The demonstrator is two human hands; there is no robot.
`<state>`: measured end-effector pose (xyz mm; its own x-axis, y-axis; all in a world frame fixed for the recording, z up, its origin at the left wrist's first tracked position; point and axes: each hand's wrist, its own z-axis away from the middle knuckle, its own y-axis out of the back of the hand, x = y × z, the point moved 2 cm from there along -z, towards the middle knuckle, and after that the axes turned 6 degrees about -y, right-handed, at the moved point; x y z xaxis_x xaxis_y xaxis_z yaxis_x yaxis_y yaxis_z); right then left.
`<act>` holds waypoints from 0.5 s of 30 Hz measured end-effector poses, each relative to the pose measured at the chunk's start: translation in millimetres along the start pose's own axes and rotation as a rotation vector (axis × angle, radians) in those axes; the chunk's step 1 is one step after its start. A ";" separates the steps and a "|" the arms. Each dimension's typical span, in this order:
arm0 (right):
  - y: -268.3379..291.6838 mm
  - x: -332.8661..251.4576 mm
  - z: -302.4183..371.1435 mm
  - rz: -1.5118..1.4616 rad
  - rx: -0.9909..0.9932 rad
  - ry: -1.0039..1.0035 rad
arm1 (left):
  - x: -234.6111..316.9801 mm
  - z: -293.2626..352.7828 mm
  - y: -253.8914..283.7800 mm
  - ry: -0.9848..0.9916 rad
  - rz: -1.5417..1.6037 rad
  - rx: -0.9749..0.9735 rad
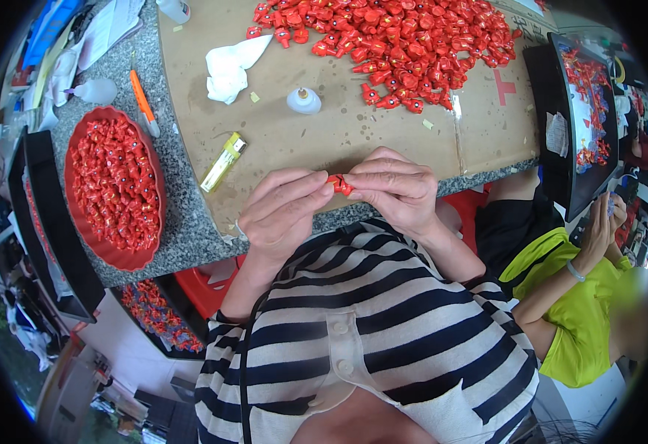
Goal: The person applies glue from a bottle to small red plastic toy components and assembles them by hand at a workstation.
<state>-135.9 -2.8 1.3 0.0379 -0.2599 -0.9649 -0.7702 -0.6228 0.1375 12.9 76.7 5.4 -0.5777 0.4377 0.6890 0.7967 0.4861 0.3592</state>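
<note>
Both my hands meet in front of me at the near edge of the table. Between their fingertips is a small red plastic figure piece [341, 185]. My left hand [285, 203] pinches its left side with thumb and fingers, and my right hand [395, 186] grips its right side. Fingers cover much of the piece, so its exact shape is hard to make out. Beyond my hands, a large heap of similar red pieces [405, 44] lies on a flattened cardboard sheet [324, 144]. A yellow lighter [222, 162] rests left of my left hand.
A red scalloped basin [159, 214] full of small red parts stands at left, beside an orange cutter knife [143, 103]. Small white bottles [304, 101] and a crumpled tissue [227, 74] lie around. Black trays [572, 133] flank the table. A person in yellow-green [575, 311] works at right.
</note>
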 end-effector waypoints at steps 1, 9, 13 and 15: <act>0.2 0.3 0.2 0.000 0.000 0.000 | 1.4 0.3 0.4 -0.062 -0.032 0.002; 3.5 2.2 2.6 -0.024 -0.035 0.150 | 9.5 0.6 2.4 -0.181 -0.016 -0.024; 2.9 3.7 2.2 -0.014 -0.041 0.103 | 8.1 0.5 1.1 -0.171 -0.034 -0.019; 2.5 7.4 2.5 -0.041 -0.034 0.113 | 7.6 0.4 0.7 -0.161 -0.040 -0.015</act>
<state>-139.1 -4.4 -6.1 0.1421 -0.3137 -0.9388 -0.7443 -0.6591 0.1076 8.9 80.7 10.6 -0.6292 0.5341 0.5647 0.7743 0.4945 0.3950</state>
